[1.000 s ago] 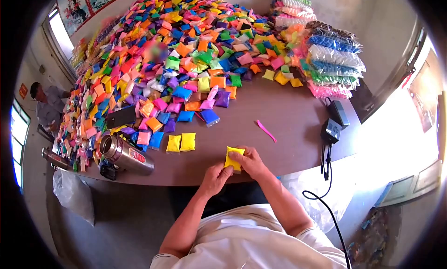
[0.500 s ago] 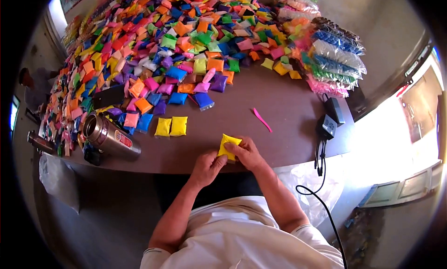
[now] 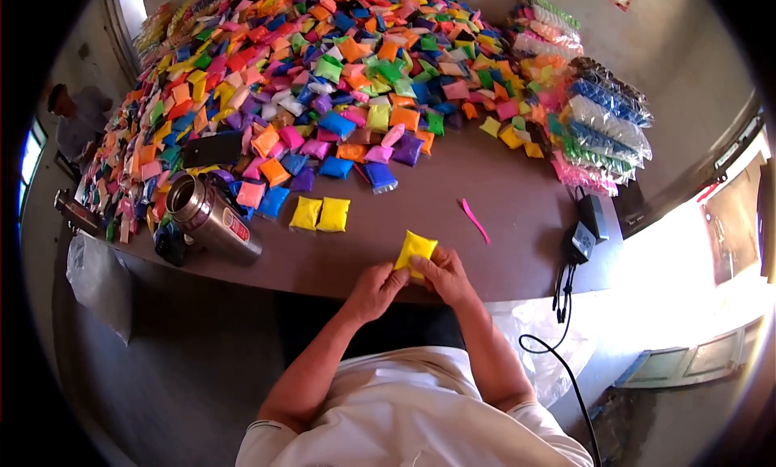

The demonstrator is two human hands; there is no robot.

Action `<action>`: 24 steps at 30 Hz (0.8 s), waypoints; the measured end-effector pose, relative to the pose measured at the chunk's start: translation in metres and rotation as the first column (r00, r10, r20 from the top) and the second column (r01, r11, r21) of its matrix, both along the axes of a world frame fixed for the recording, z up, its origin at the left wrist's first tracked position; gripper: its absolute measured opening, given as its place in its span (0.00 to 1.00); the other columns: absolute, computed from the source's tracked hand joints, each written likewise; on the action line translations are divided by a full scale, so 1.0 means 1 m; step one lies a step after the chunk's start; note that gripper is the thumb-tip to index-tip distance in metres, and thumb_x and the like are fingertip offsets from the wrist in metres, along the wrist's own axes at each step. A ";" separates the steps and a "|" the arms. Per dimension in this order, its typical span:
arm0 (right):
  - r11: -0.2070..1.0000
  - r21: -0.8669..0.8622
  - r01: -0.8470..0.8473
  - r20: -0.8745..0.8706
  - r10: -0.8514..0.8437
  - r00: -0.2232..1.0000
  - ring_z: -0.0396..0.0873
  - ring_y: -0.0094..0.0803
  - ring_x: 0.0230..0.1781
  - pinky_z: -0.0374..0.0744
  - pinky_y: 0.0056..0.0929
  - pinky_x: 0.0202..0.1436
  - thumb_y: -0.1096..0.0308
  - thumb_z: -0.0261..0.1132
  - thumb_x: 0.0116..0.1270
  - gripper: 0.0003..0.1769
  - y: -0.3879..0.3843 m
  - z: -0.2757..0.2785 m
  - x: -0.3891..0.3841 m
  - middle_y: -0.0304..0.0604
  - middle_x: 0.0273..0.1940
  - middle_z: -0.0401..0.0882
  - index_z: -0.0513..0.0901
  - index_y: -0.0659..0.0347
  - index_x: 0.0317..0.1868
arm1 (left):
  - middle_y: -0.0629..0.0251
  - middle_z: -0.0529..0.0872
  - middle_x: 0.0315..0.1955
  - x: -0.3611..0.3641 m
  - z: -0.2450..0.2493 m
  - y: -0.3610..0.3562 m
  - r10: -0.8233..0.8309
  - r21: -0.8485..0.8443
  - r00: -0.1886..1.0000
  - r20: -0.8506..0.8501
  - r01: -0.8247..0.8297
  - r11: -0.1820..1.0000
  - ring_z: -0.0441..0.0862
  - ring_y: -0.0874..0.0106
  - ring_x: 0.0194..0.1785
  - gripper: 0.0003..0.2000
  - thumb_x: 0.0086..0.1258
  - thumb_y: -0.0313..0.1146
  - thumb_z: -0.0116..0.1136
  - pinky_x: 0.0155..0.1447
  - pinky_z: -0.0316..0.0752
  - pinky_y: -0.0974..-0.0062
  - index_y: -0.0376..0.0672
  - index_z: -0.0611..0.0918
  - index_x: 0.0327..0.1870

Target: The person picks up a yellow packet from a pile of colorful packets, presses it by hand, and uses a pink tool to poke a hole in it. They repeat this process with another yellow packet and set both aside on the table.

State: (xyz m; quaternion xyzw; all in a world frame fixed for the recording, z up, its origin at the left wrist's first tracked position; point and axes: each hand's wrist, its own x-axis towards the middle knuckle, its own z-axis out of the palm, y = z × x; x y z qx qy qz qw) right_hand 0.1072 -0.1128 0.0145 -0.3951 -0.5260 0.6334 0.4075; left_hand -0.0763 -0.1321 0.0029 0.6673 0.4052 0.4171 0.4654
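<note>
Between my two hands, over the near edge of the table, is a small yellow packet (image 3: pixel 417 247). My left hand (image 3: pixel 377 291) grips its lower left corner, fingers closed. My right hand (image 3: pixel 446 274) pinches the lower right side, with the thumb lying across the front. Two more yellow packets, the left one (image 3: pixel 305 214) and the right one (image 3: pixel 333 215), lie side by side on the table, to the left of my hands. A pink plastic strip or stick (image 3: pixel 475 221) rests to the right.
A huge heap of colourful packets (image 3: pixel 323 71) covers the table's far side. Bagged stacks (image 3: pixel 605 127) stand at the right, near black power adapters (image 3: pixel 580 242) with a cable. A steel flask (image 3: pixel 212 218) and a black phone (image 3: pixel 212 149) are at left. Another person (image 3: pixel 77 115) is far left.
The camera view has shifted, so the whole scene sits a little further right. Both hands still hold the yellow packet, and the right thumb has slid lower on it.
</note>
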 end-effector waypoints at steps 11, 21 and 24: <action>0.995 0.045 0.088 -0.074 -0.084 0.994 0.75 0.20 0.31 0.75 0.20 0.36 0.55 0.67 0.67 0.17 0.004 0.000 -0.009 0.33 0.33 0.79 0.81 0.62 0.41 | 0.60 0.81 0.28 0.006 -0.015 0.001 0.021 0.063 0.999 -0.036 -0.019 0.998 0.81 0.67 0.31 0.16 0.76 0.44 0.51 0.37 0.75 0.72 0.38 0.78 0.37; 0.988 -0.032 0.150 -0.189 -0.154 0.970 0.79 0.23 0.35 0.77 0.20 0.41 0.64 0.69 0.64 0.13 0.010 -0.015 -0.010 0.38 0.35 0.81 0.81 0.64 0.42 | 0.63 0.81 0.29 0.004 -0.010 -0.001 -0.024 0.010 0.995 -0.092 0.025 1.000 0.80 0.72 0.33 0.16 0.76 0.45 0.50 0.39 0.75 0.76 0.39 0.77 0.41; 0.988 -0.082 0.131 -0.247 -0.147 0.958 0.79 0.24 0.35 0.78 0.21 0.41 0.67 0.69 0.63 0.12 0.014 -0.019 -0.009 0.39 0.36 0.82 0.82 0.65 0.42 | 0.63 0.81 0.28 0.004 -0.011 0.000 -0.015 0.000 0.996 -0.083 0.015 1.000 0.79 0.72 0.32 0.16 0.76 0.45 0.50 0.38 0.75 0.75 0.39 0.77 0.40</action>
